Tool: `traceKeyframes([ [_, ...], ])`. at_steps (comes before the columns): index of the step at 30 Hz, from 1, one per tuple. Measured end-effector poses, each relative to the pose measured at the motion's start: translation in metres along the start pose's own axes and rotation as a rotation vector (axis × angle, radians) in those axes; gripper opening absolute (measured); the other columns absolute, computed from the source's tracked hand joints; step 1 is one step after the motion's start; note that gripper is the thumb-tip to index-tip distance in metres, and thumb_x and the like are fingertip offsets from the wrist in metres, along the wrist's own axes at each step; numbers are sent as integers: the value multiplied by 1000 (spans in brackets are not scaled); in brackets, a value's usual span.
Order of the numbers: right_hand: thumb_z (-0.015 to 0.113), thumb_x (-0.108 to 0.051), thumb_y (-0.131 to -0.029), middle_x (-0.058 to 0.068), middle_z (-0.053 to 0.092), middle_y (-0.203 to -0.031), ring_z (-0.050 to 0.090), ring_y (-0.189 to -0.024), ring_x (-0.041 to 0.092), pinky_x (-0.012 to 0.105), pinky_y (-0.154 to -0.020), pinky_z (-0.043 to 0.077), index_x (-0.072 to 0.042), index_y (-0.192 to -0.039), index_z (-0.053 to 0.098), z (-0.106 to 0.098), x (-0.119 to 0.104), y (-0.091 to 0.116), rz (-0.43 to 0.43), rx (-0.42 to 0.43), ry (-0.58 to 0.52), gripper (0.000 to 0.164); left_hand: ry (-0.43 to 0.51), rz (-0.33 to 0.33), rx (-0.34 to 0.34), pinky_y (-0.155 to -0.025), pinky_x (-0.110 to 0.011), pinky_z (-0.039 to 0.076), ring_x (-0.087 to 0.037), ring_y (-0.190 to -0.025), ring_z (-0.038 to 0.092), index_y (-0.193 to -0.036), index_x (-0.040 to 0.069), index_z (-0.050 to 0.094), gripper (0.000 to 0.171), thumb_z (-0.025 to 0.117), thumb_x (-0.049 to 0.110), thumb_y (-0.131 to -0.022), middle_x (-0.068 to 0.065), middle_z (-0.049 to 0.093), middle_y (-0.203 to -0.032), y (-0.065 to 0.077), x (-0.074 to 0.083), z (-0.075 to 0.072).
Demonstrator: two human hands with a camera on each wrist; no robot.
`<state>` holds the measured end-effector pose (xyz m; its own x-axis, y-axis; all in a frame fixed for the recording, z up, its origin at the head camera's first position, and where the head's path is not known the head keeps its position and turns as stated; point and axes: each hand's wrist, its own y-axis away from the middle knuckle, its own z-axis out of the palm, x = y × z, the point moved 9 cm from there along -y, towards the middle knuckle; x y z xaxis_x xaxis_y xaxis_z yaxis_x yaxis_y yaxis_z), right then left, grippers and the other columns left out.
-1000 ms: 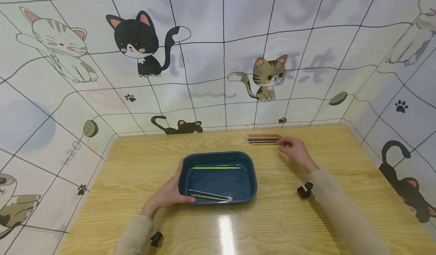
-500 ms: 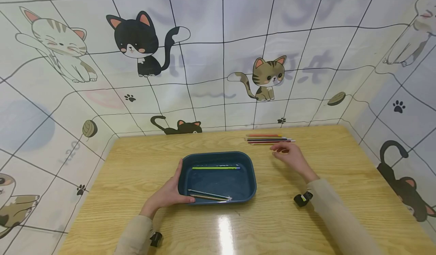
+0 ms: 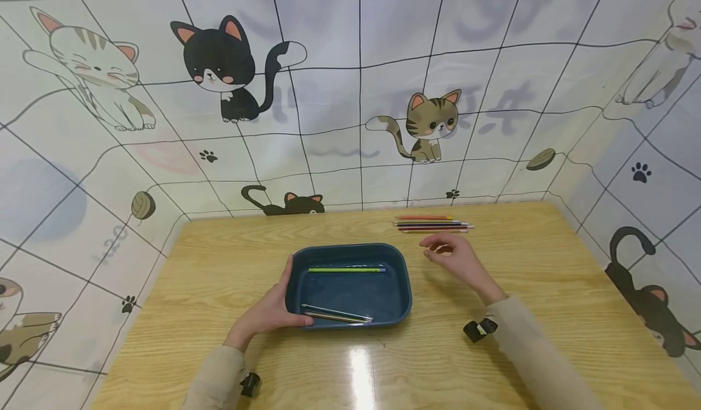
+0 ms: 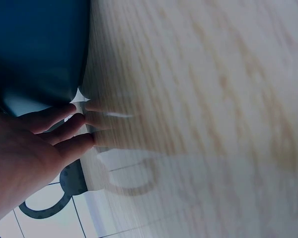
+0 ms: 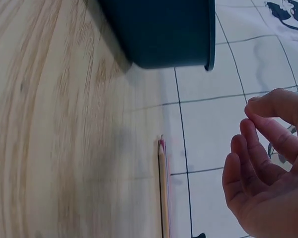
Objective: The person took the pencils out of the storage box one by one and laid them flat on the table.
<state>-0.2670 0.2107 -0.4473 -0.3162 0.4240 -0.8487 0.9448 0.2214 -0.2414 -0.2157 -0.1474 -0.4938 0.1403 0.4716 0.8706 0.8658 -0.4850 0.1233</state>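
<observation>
A dark blue rectangular tray (image 3: 350,249) stands on the wooden table. My left hand (image 3: 271,308) holds its left side, the thumb over the front rim and the other fingers along the outer wall, as the left wrist view also shows. Inside the tray, a yellow-green pencil (image 3: 347,270) lies toward the back, and darker pencils (image 3: 336,314) lie along the front wall. My right hand (image 3: 451,258) hovers between the tray and a row of colored pencils (image 3: 432,224). Its fingers are loosely bent, thumb close to the index finger, with nothing in them.
The table (image 3: 230,246) meets a wall (image 3: 328,106) covered with a cat-print grid sheet at the back and sides. Each wrist wears a small black camera, the right one (image 3: 479,330) near the sleeve's cuff.
My right hand has moved left and toward me, away from the colored pencils, whose right ends now show. The left hand and the tray have stayed in place.
</observation>
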Motion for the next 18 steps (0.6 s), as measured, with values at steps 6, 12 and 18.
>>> traceKeyframes([
  [6, 68, 1, -88, 18, 67, -101, 61, -87, 21, 34, -75, 51, 2, -104, 70, 13, -24, 2, -36, -26, -11, 16, -3, -8, 0, -108, -56, 21, -41, -138, 24, -153, 18, -18, 135, 88, 29, -70, -25, 8, -157, 0, -2, 0],
  [12, 65, 9, -86, 25, 64, -99, 60, -85, 31, 38, -73, 51, 10, -102, 68, 22, -65, 6, -58, -58, -39, 16, -3, 3, -4, -107, -57, 23, -41, -136, 28, -152, 19, -19, 135, 88, 28, -71, -26, 11, -156, 0, -3, 0],
  [18, 65, 11, -86, 24, 64, -98, 60, -84, 31, 35, -73, 51, 11, -101, 67, 36, -84, 5, -87, -99, -31, 15, 14, 4, -8, -107, -55, 25, -40, -135, 31, -153, 20, -19, 134, 87, 27, -71, -24, 12, -156, -1, -3, 0],
])
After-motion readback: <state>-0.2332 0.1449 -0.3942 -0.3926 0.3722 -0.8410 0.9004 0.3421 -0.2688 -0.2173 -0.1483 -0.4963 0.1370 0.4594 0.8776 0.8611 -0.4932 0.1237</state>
